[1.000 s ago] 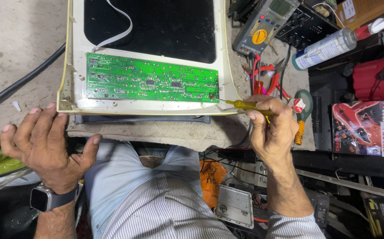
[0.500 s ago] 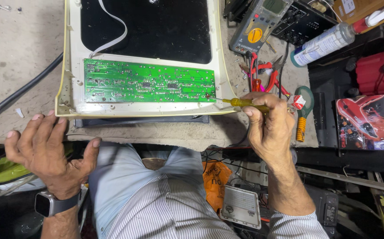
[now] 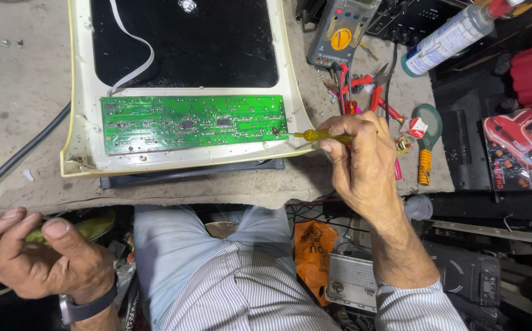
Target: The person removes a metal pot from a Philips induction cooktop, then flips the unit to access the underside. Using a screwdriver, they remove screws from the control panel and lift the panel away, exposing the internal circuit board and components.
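At centre frame the right hand [image 3: 361, 162] pinches a yellow-handled screwdriver [image 3: 318, 135], its shaft lying level and its tip at the right end of the green circuit board [image 3: 192, 122] in the cream plastic housing [image 3: 82, 104] on the counter [image 3: 21, 79]. The left hand [image 3: 33, 257], lower left, is loosely curled, well apart.

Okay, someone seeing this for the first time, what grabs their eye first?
The bright green circuit board stands out, fixed in a cream appliance panel at centre. The right hand holds a yellow-handled screwdriver with its tip at the board's right edge. Upper right lie a multimeter and a spray can.
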